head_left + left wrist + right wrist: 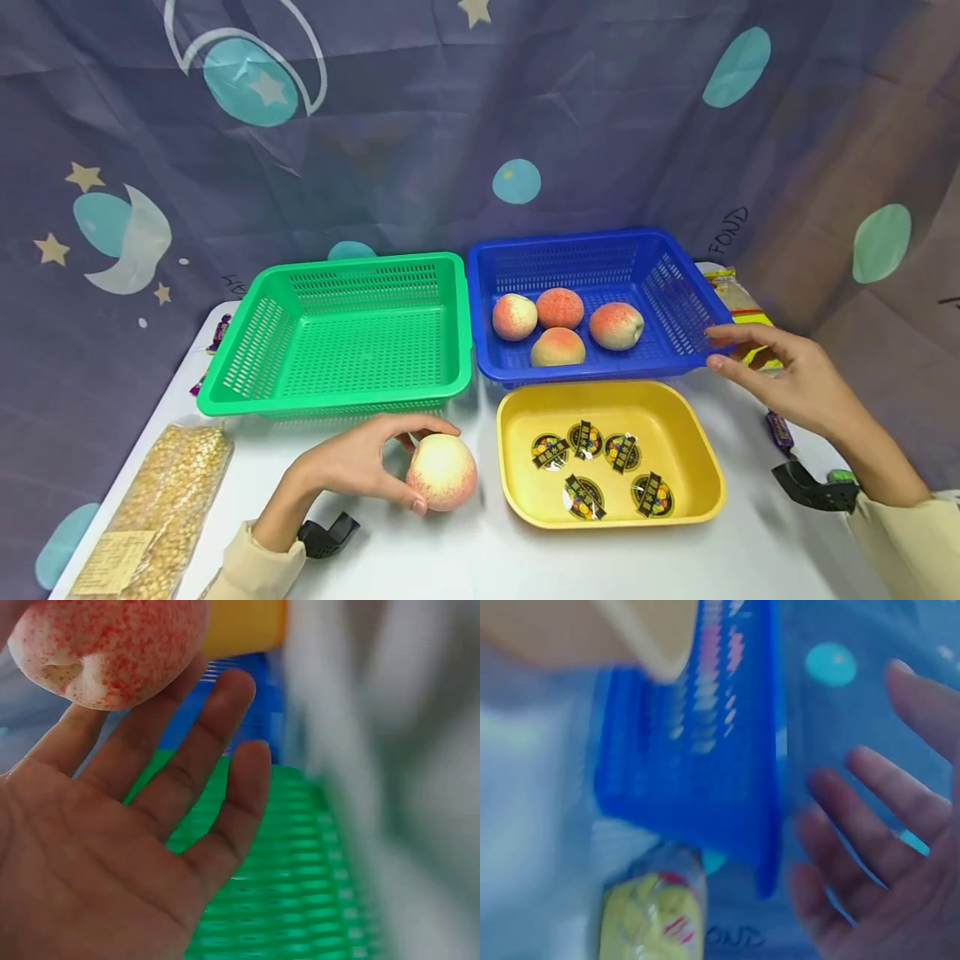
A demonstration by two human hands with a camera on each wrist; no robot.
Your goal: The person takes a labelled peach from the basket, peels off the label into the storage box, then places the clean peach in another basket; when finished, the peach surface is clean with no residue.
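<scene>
In the head view my left hand (360, 461) holds a pale pink-flushed peach (442, 472) between thumb and fingers, above the white table in front of the green basket (360, 350). The left wrist view shows the peach's red-speckled skin (120, 645) and stem hollow, with the lower fingers spread away from it. My right hand (787, 375) is beside the right wall of the blue basket (675, 308), fingers loosely bent with nothing between them. Several peaches (559, 309) lie in that basket. A yellow tray (611, 512) with several round fruit stickers (586, 439) stands in front of it.
A clear bag of corn kernels (165, 500) lies at the left. Behind my right hand sits a yellow package (738, 300), with a purple-wrapped candy (780, 433) nearer the right edge. A dark patterned cloth (420, 125) hangs behind the baskets.
</scene>
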